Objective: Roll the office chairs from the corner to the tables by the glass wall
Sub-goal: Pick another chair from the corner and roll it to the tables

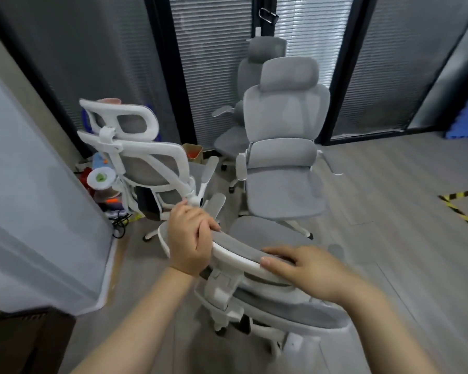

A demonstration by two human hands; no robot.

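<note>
Nearest grey mesh, white-framed office chair (254, 290) sat at frame centre, castors mostly hidden, image blurred. Left hand (191, 238) gripped its curved headrest (238, 249); right hand (311, 268) lay flat, fingers extended, on top.

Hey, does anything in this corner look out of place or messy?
Yes: clutter is piled on the floor against the wall behind the left chair, with a loose black cable trailing out. The chairs look undamaged.
</note>
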